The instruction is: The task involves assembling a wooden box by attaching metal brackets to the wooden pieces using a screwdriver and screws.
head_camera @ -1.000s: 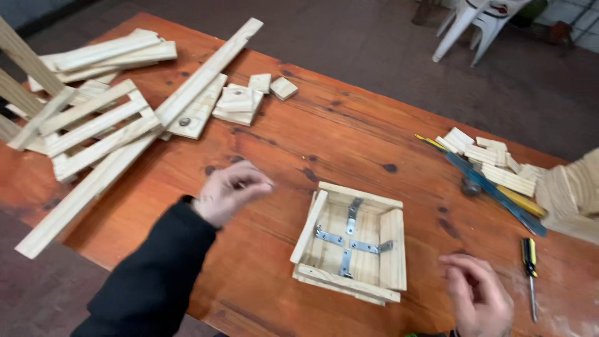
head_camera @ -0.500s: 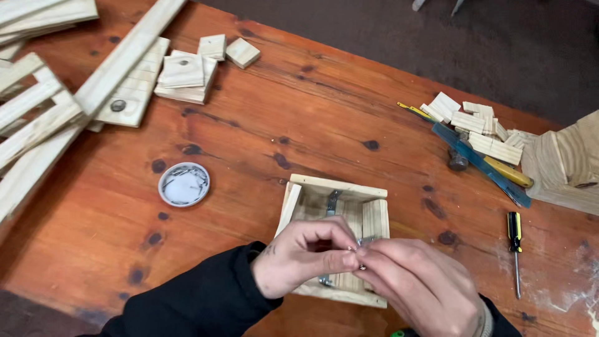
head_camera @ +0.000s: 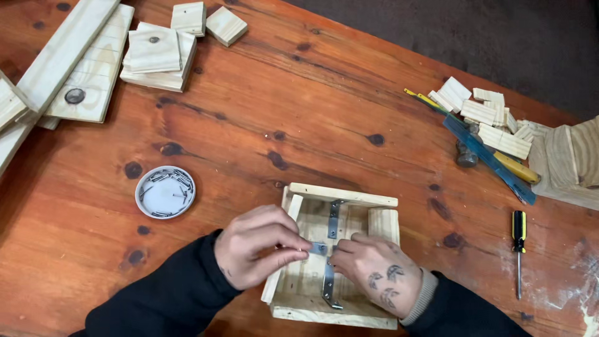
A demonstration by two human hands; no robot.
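A small square wooden frame (head_camera: 340, 195) lies on the reddish wooden table (head_camera: 299, 106), with crossed metal brackets (head_camera: 334, 218) inside it. My left hand (head_camera: 256, 246) hovers over the frame's left side, fingertips pinched together at the centre of the brackets; whatever it pinches is too small to make out. My right hand (head_camera: 377, 271) rests inside the frame from the right, fingertips pressing on the bracket crossing. Both hands meet at the middle of the frame.
A round white lid (head_camera: 165, 191) holding several small nails sits left of the frame. Wooden planks and blocks (head_camera: 156, 53) lie at the upper left. At the right are a screwdriver (head_camera: 518, 249), a hammer (head_camera: 468, 153), a blue ruler (head_camera: 490, 159) and small wood pieces (head_camera: 486, 115).
A second ago my hands were apart beside the frame. They have since come together over the brackets at its centre, and the view has shifted closer over the frame.
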